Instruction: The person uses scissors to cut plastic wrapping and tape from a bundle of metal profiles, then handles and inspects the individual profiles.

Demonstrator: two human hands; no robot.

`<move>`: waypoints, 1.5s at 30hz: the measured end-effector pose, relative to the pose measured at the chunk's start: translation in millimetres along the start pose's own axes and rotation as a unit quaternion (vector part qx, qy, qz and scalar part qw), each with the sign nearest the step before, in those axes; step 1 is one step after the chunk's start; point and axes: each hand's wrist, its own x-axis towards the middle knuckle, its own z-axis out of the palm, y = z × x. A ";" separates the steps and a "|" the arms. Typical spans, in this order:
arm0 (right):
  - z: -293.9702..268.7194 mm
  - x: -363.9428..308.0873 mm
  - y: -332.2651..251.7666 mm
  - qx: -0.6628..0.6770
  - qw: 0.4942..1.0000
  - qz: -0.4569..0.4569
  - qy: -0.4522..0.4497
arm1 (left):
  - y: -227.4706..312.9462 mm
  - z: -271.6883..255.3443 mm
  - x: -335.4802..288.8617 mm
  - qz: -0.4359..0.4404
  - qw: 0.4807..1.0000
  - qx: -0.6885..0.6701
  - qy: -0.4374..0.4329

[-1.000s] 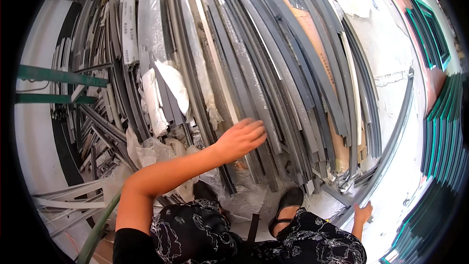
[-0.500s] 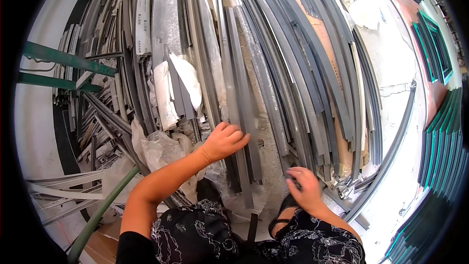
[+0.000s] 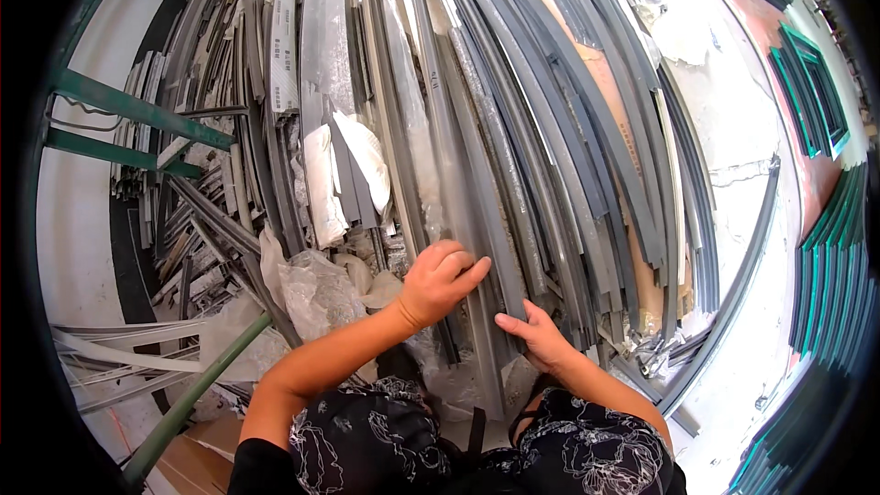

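Note:
My left hand (image 3: 446, 282) is closed over a long grey metal profile (image 3: 485, 348), its fingers curled across the strip near its close end. The profile runs away from me up the middle of the view and looks slightly blurred. Beside its right edge is my right hand (image 3: 541, 339), thumb and forefinger apart, fingertips close to or touching the side of the strip; the other fingers are partly hidden. Just left of my left hand lies crumpled clear plastic wrap (image 3: 319, 286).
Many grey profiles (image 3: 605, 192) lie lengthwise to the right. White wrapping (image 3: 323, 185) covers some ends at left. A green metal frame (image 3: 142, 110) juts in from the left, with a green bar (image 3: 197, 394) nearer me. Dark green frames (image 3: 830, 257) are stacked far right.
The close end of the profile has shifted right. My left hand has moved slightly right and down with it, and my right hand has moved left to the strip's edge.

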 end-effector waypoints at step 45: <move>-54.4 12.8 -26.8 -0.037 0.999 0.022 0.027 | -15.4 0.8 -15.8 -0.121 0.990 0.074 -0.012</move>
